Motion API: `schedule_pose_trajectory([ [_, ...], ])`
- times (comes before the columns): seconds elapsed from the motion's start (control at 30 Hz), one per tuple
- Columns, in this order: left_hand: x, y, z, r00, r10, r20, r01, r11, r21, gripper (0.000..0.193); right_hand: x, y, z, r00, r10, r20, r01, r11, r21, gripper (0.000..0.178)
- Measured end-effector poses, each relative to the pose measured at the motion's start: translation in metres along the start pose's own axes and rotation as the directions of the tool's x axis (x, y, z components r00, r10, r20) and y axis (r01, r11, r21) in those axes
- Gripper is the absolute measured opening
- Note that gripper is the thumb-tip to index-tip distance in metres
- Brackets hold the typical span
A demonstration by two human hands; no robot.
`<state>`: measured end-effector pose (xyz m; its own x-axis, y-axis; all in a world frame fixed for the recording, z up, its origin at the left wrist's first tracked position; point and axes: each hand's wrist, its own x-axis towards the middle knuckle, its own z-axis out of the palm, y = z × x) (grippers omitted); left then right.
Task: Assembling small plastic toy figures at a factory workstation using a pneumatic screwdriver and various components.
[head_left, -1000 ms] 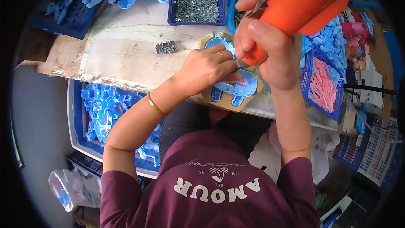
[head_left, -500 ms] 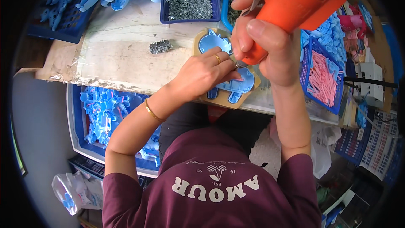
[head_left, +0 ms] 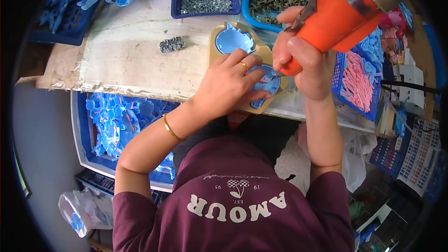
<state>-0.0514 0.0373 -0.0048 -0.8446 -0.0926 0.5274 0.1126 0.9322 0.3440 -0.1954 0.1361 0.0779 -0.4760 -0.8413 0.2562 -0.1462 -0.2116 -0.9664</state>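
Observation:
A tan fixture [head_left: 215, 36] lies at the table's front edge with blue plastic toy shells set in it. The far shell [head_left: 233, 41] is uncovered and hollow side up. My left hand [head_left: 232, 78] bends over the near shell [head_left: 269, 84], its fingertips and thumb pressing on it and hiding part of it. My right hand [head_left: 305, 63] is wrapped round an orange power screwdriver [head_left: 333, 16], held at a slant. The driver's tip comes down at the right part of the near shell; whether a screw sits under it I cannot make out.
A small heap of screws [head_left: 171, 44] lies left of the fixture. Behind stand a dark blue bin of screws [head_left: 173, 7] and a light blue bin of metal parts [head_left: 247, 11]. On the right is a basket of pink strips [head_left: 357, 81]; below left, a tub of blue parts [head_left: 116, 121].
The driver's tip has moved right and slightly down, to the near shell's right part. My left hand has shifted slightly right over that shell. The view has shifted a little.

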Motion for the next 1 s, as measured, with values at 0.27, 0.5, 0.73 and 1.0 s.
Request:
schedule_pose_trajectory([
  [0.27, -0.005, 0.0, 0.009, 0.998, 0.012, 0.062, -0.016, 0.998, 0.059, 0.03, -0.005, 0.017, 0.002, 0.998, -0.018, -0.058, 0.021, 0.998, 0.051, 0.03],
  [0.5, -0.006, 0.001, 0.009, 0.996, -0.003, 0.091, -0.003, 0.998, 0.065, 0.029, -0.008, 0.023, 0.006, 0.997, -0.057, -0.061, 0.059, 0.998, 0.028, 0.021],
  [0.73, -0.004, 0.002, 0.008, 0.995, -0.009, 0.098, 0.002, 0.998, 0.065, 0.029, -0.013, 0.031, 0.006, 0.982, -0.116, -0.146, 0.124, 0.991, 0.049, 0.02],
  [1.0, -0.011, 0.006, -0.004, 0.999, -0.028, -0.03, 0.029, 0.999, 0.034, 0.029, 0.014, -0.001, 0.01, 0.974, -0.218, 0.06, 0.22, 0.975, -0.025, 0.049],
])
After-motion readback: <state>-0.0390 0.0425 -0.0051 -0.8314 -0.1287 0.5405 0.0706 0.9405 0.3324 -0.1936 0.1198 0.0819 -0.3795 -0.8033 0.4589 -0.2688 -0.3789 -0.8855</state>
